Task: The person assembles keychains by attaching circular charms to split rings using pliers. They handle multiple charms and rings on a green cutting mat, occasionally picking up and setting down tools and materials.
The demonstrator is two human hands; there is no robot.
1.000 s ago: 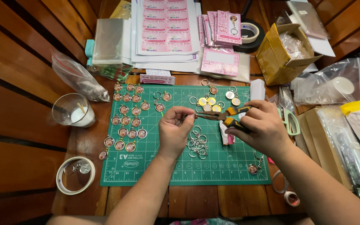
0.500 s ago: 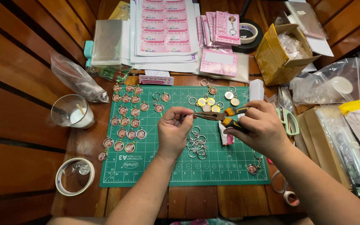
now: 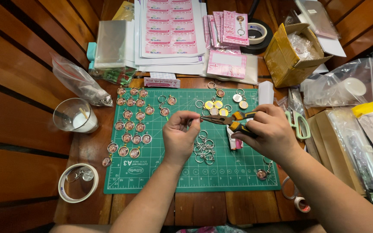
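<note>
Right hand (image 3: 269,131) grips pliers (image 3: 229,121); left hand (image 3: 178,131) pinches something tiny (unclear) mid-cutting mat (image 3: 238,172), beside one key-ring pile (image 3: 203,149).

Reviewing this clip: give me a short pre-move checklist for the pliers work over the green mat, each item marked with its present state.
1. Right hand grips the orange-and-black-handled pliers: ok.
2. Plier tips reach the left hand's pinched fingertips: ok.
3. Small part held between those fingertips: cannot tell, too small to see.
4. Work stays above the green cutting mat: ok.
5. Loose pile of silver split rings lies on the mat beside the left hand: ok.
6. Rows of round framed pendants lie apart from both hands: ok.
</note>
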